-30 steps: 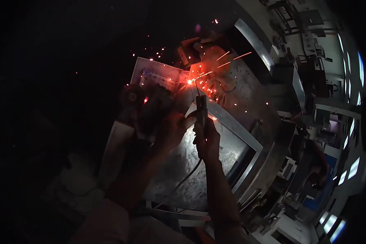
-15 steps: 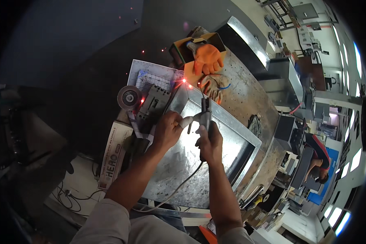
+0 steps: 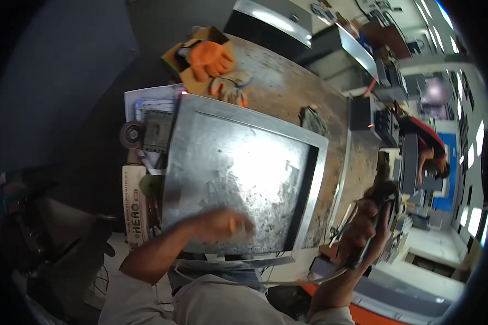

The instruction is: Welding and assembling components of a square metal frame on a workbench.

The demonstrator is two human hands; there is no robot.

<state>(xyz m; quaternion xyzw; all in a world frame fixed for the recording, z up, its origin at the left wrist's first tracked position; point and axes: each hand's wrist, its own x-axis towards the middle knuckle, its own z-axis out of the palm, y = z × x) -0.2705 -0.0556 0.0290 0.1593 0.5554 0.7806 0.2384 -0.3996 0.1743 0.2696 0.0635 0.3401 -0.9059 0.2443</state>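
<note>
Gripping the electrode holder (image 3: 385, 192) in the right hand (image 3: 359, 230), well off to the right of the metal frame (image 3: 301, 130). Right fingers curled, clamped round the handle. Holder is tilted: clamp head up, handle end down. Pale cable (image 3: 287, 283) sags from it leftward across the lap. Can't tell if there's a rod in the clamp, too blurred.

Left hand (image 3: 225, 225) is over the lower part of the frame, motion-blurred. Fingers look bent; can't tell if apart or together, or if they touch metal.

Frame: 1 squarish piece, raised rims, lying on the brown bench (image 3: 279, 67) mid-view, strong glare on its face, dark strip inside the right rim. 1 red-hot spot (image 3: 184, 92) at its upper left corner.

Beyond the frame: 2 gloves. Orange glove (image 3: 209, 57) at the open carton (image 3: 173, 58), pale fabric glove (image 3: 230, 86) just beside it. Crumpled dark rag (image 3: 312, 120) near the upper right rim.

Left side: white tray (image 3: 131, 102), grey block (image 3: 158, 130), round abrasive disc (image 3: 132, 134) next to the block, long white box (image 3: 133, 206) lower down.

Far right: 1 co-worker (image 3: 424, 135), dark-and-red top, bent over.
</note>
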